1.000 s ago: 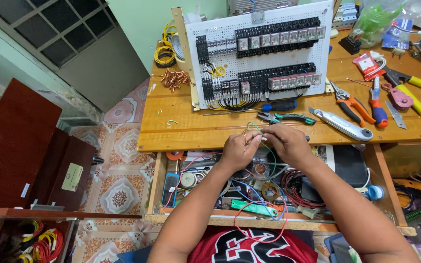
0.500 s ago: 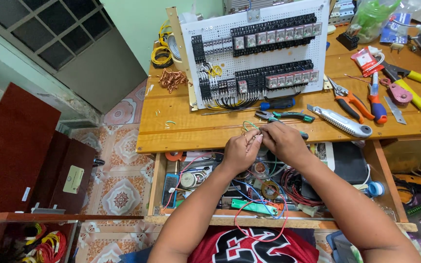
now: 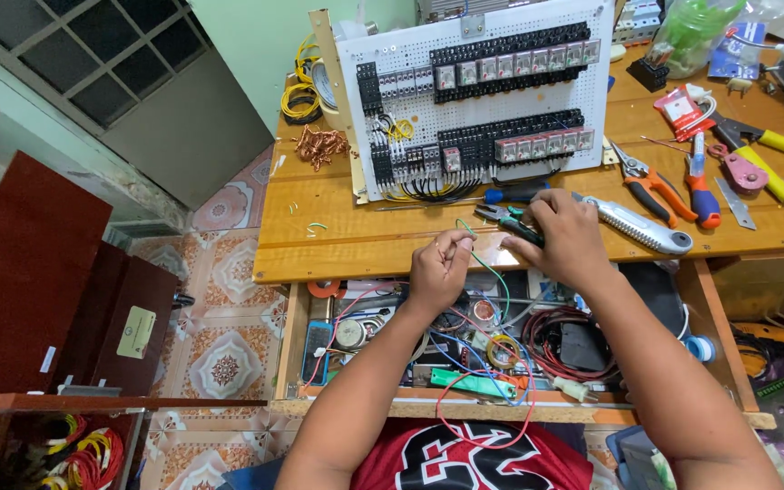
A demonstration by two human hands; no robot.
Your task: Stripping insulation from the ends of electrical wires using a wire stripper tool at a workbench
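My left hand (image 3: 439,267) pinches a thin green wire (image 3: 492,272) at the front edge of the wooden workbench (image 3: 347,236); the wire trails down into the open drawer (image 3: 319,363). My right hand (image 3: 563,238) rests on the bench over the green-handled pliers (image 3: 499,216), fingers curled around their handles. Behind both hands stands a white perforated panel (image 3: 474,100) with rows of black relays and terminal blocks.
A blue-handled screwdriver (image 3: 517,193) lies by the panel. A grey utility knife (image 3: 648,234), orange pliers (image 3: 653,192), another screwdriver (image 3: 700,195) and yellow-handled tool (image 3: 769,159) lie at right. Copper scraps (image 3: 321,145) and yellow wire coils (image 3: 299,95) sit at left. Dark wooden cabinets (image 3: 38,272) stand left.
My right hand has let go of the green wire and moved up and right onto the green-handled pliers. My left hand still holds the wire, shifted slightly.
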